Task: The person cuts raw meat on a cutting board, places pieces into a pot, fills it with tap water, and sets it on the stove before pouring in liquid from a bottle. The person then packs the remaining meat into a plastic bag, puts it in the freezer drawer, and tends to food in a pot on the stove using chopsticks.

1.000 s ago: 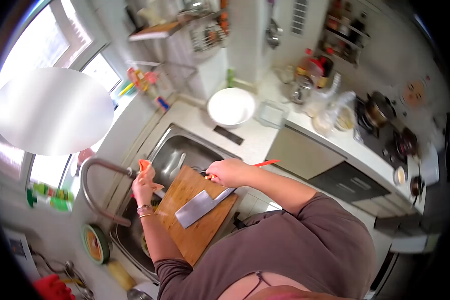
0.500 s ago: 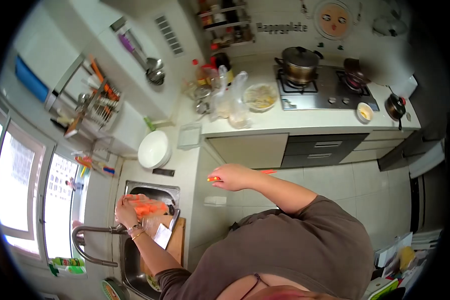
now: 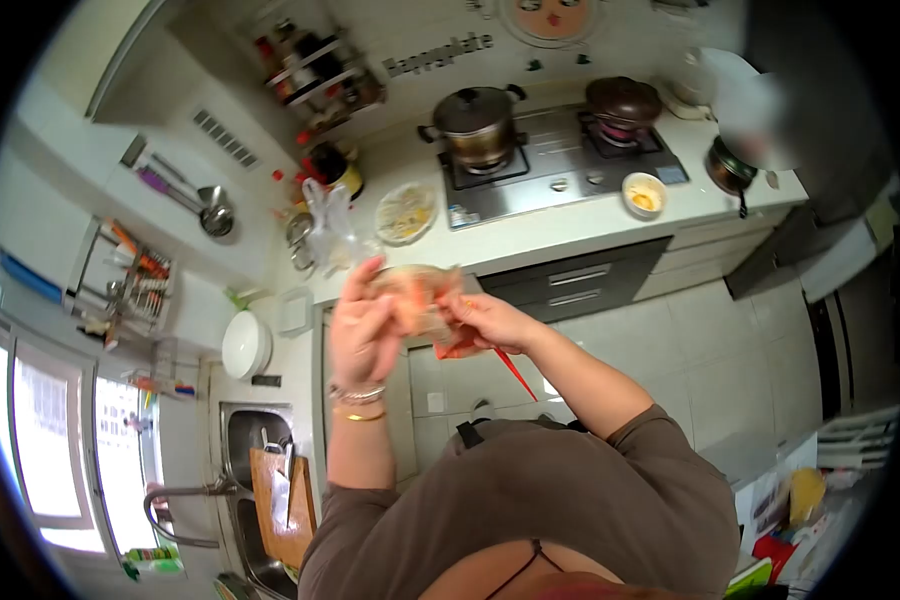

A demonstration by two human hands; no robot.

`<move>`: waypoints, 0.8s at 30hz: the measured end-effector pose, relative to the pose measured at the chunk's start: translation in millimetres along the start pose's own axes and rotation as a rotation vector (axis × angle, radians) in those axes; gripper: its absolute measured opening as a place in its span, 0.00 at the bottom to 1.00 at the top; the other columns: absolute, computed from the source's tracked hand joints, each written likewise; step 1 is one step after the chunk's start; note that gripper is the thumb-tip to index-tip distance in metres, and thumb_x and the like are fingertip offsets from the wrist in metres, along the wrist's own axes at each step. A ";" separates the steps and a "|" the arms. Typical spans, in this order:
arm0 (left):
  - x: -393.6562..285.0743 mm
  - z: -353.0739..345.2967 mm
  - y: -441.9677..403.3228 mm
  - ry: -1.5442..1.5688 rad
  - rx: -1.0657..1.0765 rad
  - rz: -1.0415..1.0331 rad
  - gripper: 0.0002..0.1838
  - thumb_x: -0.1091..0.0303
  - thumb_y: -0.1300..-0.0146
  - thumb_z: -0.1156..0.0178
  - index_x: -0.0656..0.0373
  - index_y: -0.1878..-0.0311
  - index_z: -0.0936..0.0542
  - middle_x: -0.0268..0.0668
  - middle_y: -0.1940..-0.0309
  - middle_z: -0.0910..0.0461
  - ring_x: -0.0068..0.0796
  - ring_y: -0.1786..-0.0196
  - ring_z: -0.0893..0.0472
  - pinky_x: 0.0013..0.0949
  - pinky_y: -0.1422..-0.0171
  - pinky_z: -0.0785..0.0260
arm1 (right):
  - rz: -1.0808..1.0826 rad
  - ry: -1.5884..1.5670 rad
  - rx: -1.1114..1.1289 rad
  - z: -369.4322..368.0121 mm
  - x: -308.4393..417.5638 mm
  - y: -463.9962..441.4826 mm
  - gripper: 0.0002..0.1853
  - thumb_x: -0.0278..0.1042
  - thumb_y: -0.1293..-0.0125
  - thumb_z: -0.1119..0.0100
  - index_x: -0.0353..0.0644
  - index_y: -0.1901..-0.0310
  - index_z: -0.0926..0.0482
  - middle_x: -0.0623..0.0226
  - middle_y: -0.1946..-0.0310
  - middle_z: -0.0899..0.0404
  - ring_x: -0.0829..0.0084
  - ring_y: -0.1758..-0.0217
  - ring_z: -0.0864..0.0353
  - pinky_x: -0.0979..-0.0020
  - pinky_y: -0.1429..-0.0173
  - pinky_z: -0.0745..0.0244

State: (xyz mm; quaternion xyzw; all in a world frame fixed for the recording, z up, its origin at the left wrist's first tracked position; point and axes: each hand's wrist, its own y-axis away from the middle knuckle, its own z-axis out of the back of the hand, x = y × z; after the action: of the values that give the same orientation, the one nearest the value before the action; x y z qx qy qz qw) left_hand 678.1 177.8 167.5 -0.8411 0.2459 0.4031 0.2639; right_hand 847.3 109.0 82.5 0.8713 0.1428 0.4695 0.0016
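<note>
In front of my body, above the floor, my left hand (image 3: 360, 335) grips one side of a crumpled orange-and-clear plastic bag (image 3: 415, 290), blurred by motion. Its palm faces me, with the fingers partly behind the bag. My right hand (image 3: 485, 318) is closed at the bag's other side. Out of that fist a thin red stick (image 3: 515, 374), like chopsticks, slants down to the right. How the right fingers hold the bag and the stick together is partly hidden. A piece of the bag hangs below my hands.
A lidded pot (image 3: 475, 130) and a brown pan (image 3: 622, 108) stand on the stove (image 3: 540, 195). Along the counter are a covered plate (image 3: 407, 213), a small bowl (image 3: 645, 195) and plastic bags (image 3: 335, 235). A knife (image 3: 282, 495) lies on a cutting board (image 3: 270, 470) over the sink (image 3: 232, 412).
My left hand has left the sink, bringing the orange bag up in front of me, where my right hand now meets it. The view has turned towards the stove.
</note>
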 end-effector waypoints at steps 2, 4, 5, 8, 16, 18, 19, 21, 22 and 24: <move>52.0 -39.9 -24.6 0.295 0.240 0.193 0.21 0.71 0.33 0.51 0.63 0.37 0.36 0.48 0.46 0.28 0.40 0.42 0.27 0.42 0.40 0.32 | 0.088 -0.003 -0.013 43.5 11.7 28.4 0.34 0.67 0.33 0.65 0.43 0.45 0.30 0.71 0.66 0.23 0.83 0.77 0.29 0.84 0.82 0.42; 108.0 -73.5 -40.7 0.679 0.406 0.462 0.21 0.59 0.30 0.55 0.62 0.39 0.33 0.49 0.44 0.28 0.44 0.42 0.27 0.44 0.41 0.32 | 0.231 -0.203 -0.046 67.4 24.1 62.5 0.35 0.70 0.34 0.71 0.44 0.52 0.28 0.73 0.75 0.24 0.84 0.88 0.40 0.84 0.85 0.47; 138.3 -85.3 -47.7 0.899 0.447 0.629 0.24 0.52 0.29 0.58 0.61 0.41 0.30 0.48 0.46 0.26 0.45 0.44 0.26 0.45 0.42 0.31 | 0.242 -0.402 -0.066 85.5 22.2 75.6 0.31 0.68 0.33 0.67 0.44 0.56 0.29 0.73 0.75 0.24 0.84 0.88 0.39 0.85 0.85 0.45; 209.0 -109.2 -65.2 0.752 0.394 0.903 0.25 0.44 0.31 0.56 0.57 0.58 0.22 0.35 0.76 0.21 0.34 0.70 0.21 0.35 0.63 0.27 | 0.233 -0.477 -0.104 140.4 19.3 122.4 0.22 0.58 0.32 0.54 0.44 0.58 0.30 0.74 0.76 0.26 0.83 0.80 0.28 0.85 0.79 0.35; 285.4 -176.8 -109.9 -0.190 0.205 0.487 0.27 0.48 0.29 0.57 0.57 0.78 0.26 0.27 0.90 0.32 0.13 0.90 0.36 0.19 0.88 0.45 | 0.479 0.480 -0.986 155.8 48.4 158.2 0.12 0.35 0.32 0.53 0.36 0.56 0.26 0.68 0.76 0.24 0.79 0.75 0.27 0.75 0.70 0.31; 297.8 -182.3 -124.1 -0.428 0.157 0.167 0.28 0.52 0.28 0.56 0.61 0.80 0.24 0.30 0.88 0.29 0.16 0.88 0.33 0.22 0.83 0.40 | 0.476 0.568 -1.043 164.8 64.1 154.0 0.10 0.34 0.30 0.56 0.36 0.59 0.27 0.72 0.78 0.26 0.82 0.75 0.27 0.78 0.72 0.33; 306.0 -185.6 -133.7 -0.468 0.107 -0.036 0.27 0.56 0.29 0.52 0.61 0.83 0.27 0.31 0.88 0.29 0.18 0.88 0.33 0.23 0.82 0.39 | 0.415 0.655 -1.045 173.8 74.4 152.8 0.10 0.33 0.31 0.55 0.36 0.59 0.27 0.72 0.78 0.26 0.82 0.75 0.27 0.78 0.72 0.33; 304.9 -171.7 -154.7 -0.518 0.125 0.141 0.24 0.59 0.31 0.49 0.63 0.82 0.25 0.32 0.87 0.28 0.20 0.83 0.29 0.25 0.76 0.35 | 0.287 0.820 -1.037 190.0 95.6 152.0 0.08 0.31 0.32 0.54 0.37 0.60 0.25 0.71 0.77 0.25 0.82 0.75 0.26 0.78 0.72 0.33; 300.6 -162.2 -170.0 -0.543 0.136 0.227 0.23 0.60 0.31 0.47 0.63 0.81 0.24 0.32 0.86 0.27 0.22 0.81 0.27 0.26 0.73 0.32 | 0.317 0.915 -1.060 185.8 121.1 149.6 0.08 0.28 0.37 0.51 0.34 0.61 0.24 0.56 0.73 0.22 0.61 0.70 0.20 0.68 0.65 0.28; 297.2 -135.8 -214.4 -0.747 0.159 0.042 0.11 0.63 0.33 0.45 0.63 0.63 0.23 0.36 0.70 0.22 0.20 0.65 0.23 0.25 0.62 0.31 | 0.412 0.926 -0.890 196.6 161.9 146.7 0.07 0.28 0.38 0.50 0.34 0.62 0.24 0.58 0.71 0.22 0.63 0.68 0.20 0.69 0.63 0.28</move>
State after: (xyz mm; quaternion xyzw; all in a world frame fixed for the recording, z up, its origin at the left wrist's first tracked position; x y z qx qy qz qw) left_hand 1051.5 189.5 52.8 -0.6077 0.1806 0.6670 0.3914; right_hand 1128.5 34.7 125.0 0.5059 -0.2475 0.7994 0.2094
